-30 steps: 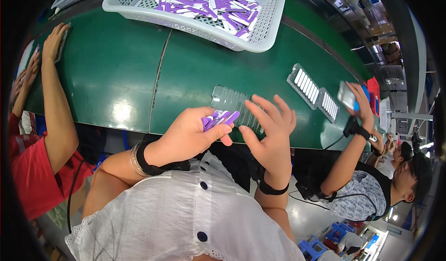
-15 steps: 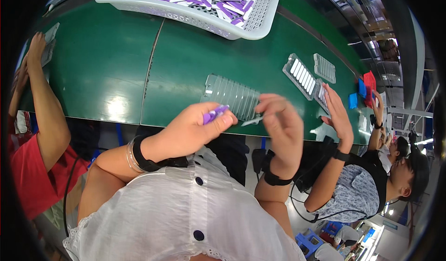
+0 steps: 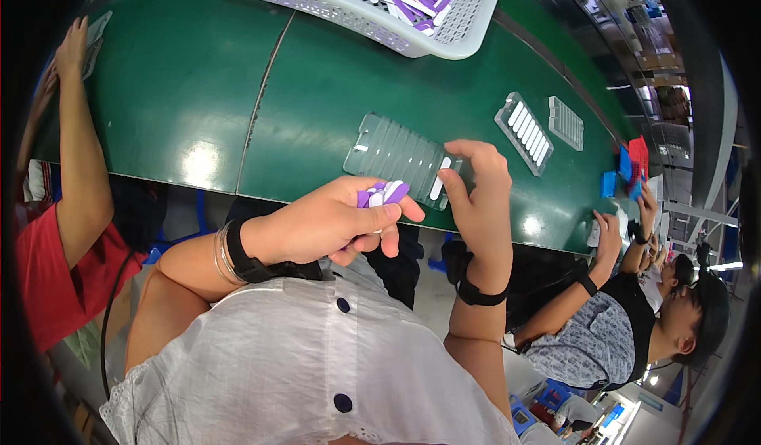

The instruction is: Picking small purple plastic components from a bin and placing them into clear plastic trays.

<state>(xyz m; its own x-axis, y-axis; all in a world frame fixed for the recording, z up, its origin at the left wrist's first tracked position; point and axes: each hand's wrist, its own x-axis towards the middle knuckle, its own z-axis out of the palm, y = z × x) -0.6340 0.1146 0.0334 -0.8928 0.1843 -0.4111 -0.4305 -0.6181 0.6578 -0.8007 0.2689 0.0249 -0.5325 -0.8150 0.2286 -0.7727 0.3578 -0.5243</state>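
Note:
My left hand is closed around a small bunch of purple-and-white plastic sticks, their ends showing above the thumb. In front of it a clear ribbed plastic tray lies on the green table. One white stick rests in the slot at the tray's right end. Over that end is my right hand, thumb and forefinger apart; the thumb tip is at the white stick and seems to touch it. The other right fingers are partly hidden.
A pale perforated basket of purple and white sticks stands at the far side. To the right lie a tray filled with white sticks and another clear tray. Co-workers sit on both sides; one's arm reaches over the table's left.
A white stick now lies flat in the tray's end slot; a pale stick was near my right fingers before. My left fingers have loosened, showing more sticks. The right co-worker's hand has moved away.

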